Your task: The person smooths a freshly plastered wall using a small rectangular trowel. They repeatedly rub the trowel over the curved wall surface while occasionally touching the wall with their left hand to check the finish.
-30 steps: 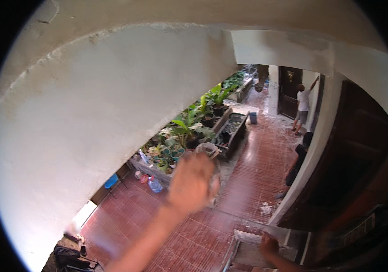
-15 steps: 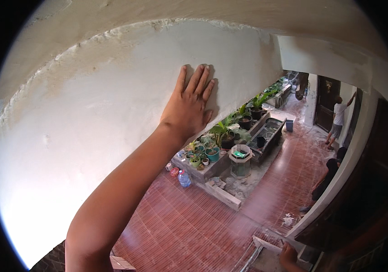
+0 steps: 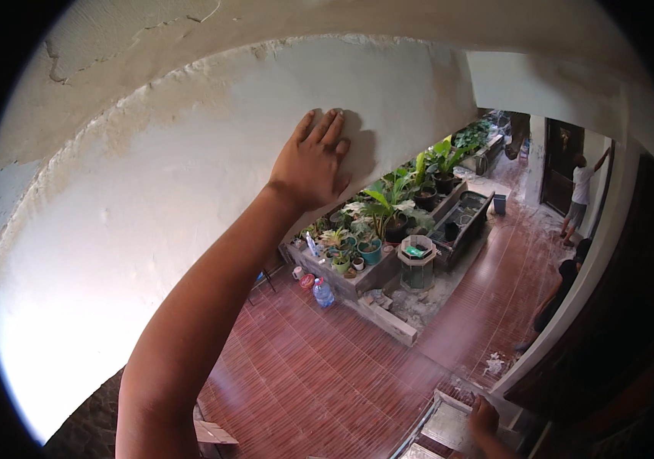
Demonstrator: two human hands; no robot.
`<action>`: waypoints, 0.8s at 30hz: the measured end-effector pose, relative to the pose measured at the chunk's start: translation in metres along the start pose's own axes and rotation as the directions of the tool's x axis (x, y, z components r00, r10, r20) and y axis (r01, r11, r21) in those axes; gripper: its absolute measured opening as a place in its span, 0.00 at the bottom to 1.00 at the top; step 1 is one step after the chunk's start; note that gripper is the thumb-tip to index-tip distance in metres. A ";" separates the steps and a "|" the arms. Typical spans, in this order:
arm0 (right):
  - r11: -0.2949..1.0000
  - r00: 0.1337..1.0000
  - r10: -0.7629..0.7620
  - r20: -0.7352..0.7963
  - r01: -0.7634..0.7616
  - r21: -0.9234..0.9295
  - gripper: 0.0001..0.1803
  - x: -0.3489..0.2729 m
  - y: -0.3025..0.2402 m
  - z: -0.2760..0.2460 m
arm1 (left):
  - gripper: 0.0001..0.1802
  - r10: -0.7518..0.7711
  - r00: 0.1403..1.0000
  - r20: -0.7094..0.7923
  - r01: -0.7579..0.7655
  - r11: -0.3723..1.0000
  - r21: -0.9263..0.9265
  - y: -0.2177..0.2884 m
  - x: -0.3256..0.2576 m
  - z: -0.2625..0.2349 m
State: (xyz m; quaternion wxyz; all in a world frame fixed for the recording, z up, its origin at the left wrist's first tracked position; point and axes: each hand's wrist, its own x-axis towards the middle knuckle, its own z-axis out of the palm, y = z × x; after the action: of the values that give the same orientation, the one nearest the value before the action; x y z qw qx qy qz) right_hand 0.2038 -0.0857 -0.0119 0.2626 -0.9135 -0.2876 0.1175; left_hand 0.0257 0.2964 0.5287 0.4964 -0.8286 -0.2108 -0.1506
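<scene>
My left hand reaches up against a pale, smooth plastered beam, palm toward its face. The fingers are a little bent and apart, with nothing in them. A shadow falls on the plaster just right of the hand; I cannot tell how much of the palm touches. Low at the right, my right hand is closed, with fingers curled, beside a pale framed board. What it grips, if anything, is hidden.
Far below lies a red tiled floor. Potted plants line a raised concrete bed near an octagonal planter and a blue-tinted water bottle. One person stands by a dark door; another is partly hidden by a post.
The view has shifted a little, so the yard appears lower and to the right. My left hand's fingers look more bent, and its shadow stands farther from it.
</scene>
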 end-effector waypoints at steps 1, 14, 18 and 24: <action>1.000 1.000 -0.004 0.003 0.004 -0.004 0.21 0.001 0.001 0.000 | 0.34 0.004 1.000 0.005 -0.004 1.000 -0.004 0.000 0.001 0.000; 0.998 0.999 0.036 0.034 -0.035 -0.043 0.21 0.006 0.014 0.011 | 0.38 -0.067 0.994 -0.083 0.074 0.993 0.091 0.000 -0.002 0.007; 0.999 0.998 0.031 -0.062 -0.031 -0.008 0.22 0.006 0.019 0.019 | 0.39 -0.084 0.992 -0.089 0.093 0.990 0.101 0.002 -0.005 0.006; 0.999 0.987 -0.048 -0.155 0.051 0.014 0.22 0.005 0.030 0.028 | 0.38 -0.090 0.992 -0.088 0.102 0.984 0.145 0.005 -0.005 -0.002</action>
State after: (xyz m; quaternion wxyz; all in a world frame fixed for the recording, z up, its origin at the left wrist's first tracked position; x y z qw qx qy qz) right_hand 0.2115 -0.0916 -0.0522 0.2951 -0.9102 -0.2877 0.0422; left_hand 0.0237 0.2916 0.5241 0.5574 -0.7711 -0.2410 -0.1915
